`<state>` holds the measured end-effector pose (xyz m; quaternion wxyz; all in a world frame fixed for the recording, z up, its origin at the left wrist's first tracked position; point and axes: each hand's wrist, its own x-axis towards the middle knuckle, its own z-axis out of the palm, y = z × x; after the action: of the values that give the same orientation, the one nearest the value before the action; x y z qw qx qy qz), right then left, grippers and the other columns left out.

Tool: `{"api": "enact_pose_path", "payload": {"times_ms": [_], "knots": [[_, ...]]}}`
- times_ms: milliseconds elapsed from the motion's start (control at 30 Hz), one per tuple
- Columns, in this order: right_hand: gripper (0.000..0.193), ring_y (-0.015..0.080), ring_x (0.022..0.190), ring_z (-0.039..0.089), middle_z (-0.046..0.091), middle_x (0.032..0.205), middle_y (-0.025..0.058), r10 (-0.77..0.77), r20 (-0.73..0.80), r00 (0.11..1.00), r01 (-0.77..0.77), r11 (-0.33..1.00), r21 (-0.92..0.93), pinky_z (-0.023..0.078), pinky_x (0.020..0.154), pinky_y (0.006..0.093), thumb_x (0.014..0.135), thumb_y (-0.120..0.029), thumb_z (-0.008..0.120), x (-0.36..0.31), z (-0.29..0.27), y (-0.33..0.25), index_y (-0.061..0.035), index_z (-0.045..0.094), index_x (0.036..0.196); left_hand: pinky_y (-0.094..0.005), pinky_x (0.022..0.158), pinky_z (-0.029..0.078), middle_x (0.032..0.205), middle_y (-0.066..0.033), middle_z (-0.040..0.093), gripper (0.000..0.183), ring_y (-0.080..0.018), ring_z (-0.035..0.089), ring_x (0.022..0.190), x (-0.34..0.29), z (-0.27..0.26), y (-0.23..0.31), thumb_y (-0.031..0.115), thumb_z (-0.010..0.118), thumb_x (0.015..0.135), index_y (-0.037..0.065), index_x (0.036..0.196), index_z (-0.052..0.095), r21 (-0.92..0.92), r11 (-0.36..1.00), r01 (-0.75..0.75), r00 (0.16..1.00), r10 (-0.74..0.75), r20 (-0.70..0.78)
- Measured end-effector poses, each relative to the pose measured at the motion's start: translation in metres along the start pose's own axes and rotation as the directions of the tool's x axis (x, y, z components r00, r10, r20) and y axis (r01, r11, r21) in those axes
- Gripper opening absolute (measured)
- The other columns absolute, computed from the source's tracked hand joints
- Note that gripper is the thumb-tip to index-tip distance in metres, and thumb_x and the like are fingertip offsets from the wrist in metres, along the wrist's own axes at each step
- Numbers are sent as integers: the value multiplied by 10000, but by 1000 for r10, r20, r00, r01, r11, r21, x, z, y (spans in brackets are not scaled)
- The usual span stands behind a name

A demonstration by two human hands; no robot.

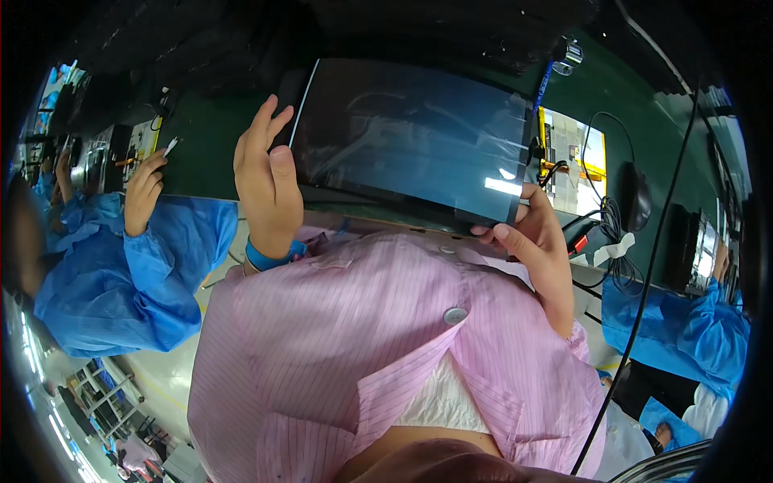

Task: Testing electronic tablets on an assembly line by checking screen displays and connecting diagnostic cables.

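Observation:
A large dark glossy display panel [403, 137] lies in front of me, tilted slightly, with a clear film wrinkled along its right side and light reflected near its lower right corner. My right hand [541, 241] grips that near right corner between thumb and fingers; some fingertips are hidden at the edge. Just off the panel's left edge, my left hand [272, 181] is raised with its fingers spread, holding nothing. A blue band [274, 256] circles the left wrist.
Right of the panel are a yellow-edged board [573, 153] with cables, a black computer mouse [636, 197], a coiled cable [616, 225] and a blue pen-like tool [545, 84]. At left, a co-worker's hand [145, 189] holds a white connector over the green table [205, 129].

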<state>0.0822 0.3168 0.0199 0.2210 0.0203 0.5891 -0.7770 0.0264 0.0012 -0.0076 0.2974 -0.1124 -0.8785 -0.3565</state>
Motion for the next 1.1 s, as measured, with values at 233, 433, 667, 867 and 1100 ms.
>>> {"api": "enact_pose_path", "payload": {"times_ms": [233,433,667,867,1100], "knots": [[426,184,932,653,642,1051,137,-25,-43,999,26,1000,19,512,806,282,893,-11,604,-4,4,4,-8,366,1247,-394,932,414,1146,-190,650,543,-313,583,1056,-5,4,1,382,275,1015,-5,1288,541,2,999,46,998,-46,-45],[461,178,901,659,660,976,143,-33,-73,997,33,999,-7,528,748,264,884,-28,622,3,10,8,-19,359,1263,-406,1052,337,1286,-186,571,692,-324,522,1193,-10,9,-26,512,201,1007,-27,1290,530,-81,993,90,996,-90,5],[469,198,849,672,648,923,149,-114,-4,993,114,991,67,547,737,289,881,-27,619,12,-1,13,41,335,1248,-367,1049,367,1313,-199,541,685,-289,522,1185,-8,16,-20,497,167,1019,-29,1357,444,-338,900,274,961,-265,76],[455,199,878,666,641,950,141,-116,-51,992,118,992,33,544,748,289,878,-16,610,2,-6,7,24,342,1244,-385,1052,352,1315,-241,524,692,-320,514,1214,1,24,-11,497,202,1017,-68,1330,449,-357,902,242,970,-223,94],[463,179,859,667,669,956,139,-18,-3,1000,18,999,42,526,713,266,881,-27,625,9,-8,9,-22,356,1258,-405,1080,322,1340,-212,505,587,-304,484,1249,-13,14,-19,418,246,1027,-30,1317,492,-284,925,252,967,-254,32]]}}
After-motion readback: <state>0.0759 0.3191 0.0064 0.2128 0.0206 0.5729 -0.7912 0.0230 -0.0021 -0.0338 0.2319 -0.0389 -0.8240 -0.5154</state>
